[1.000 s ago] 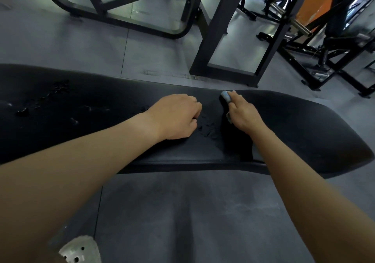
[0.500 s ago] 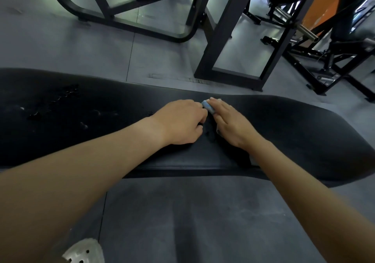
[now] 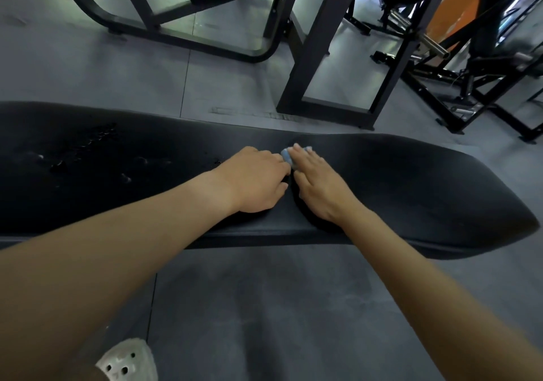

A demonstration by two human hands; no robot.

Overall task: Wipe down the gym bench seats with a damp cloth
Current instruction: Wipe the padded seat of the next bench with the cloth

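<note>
A long black padded bench seat [image 3: 411, 180] runs across the view, with water drops [image 3: 82, 151] on its left part. My right hand [image 3: 317, 183] lies on the middle of the seat, fingers stretched flat over a small folded blue cloth [image 3: 286, 156] and pressing it onto the pad. Only the cloth's left edge and a bit between the fingertips show. My left hand [image 3: 255, 180] rests on the seat right beside it with curled fingers, its knuckles against the cloth's edge, and I see nothing held in it.
Grey rubber floor [image 3: 279, 307] lies in front of the bench. Behind it stand black machine frames [image 3: 323, 66] and, at the far right, racks with a chrome bar [image 3: 432, 45]. A white perforated shoe [image 3: 126, 363] shows at the bottom left.
My right hand slid the cloth left across the seat until it met my left hand, and its fingers flattened over the cloth. My left hand stayed nearly in place.
</note>
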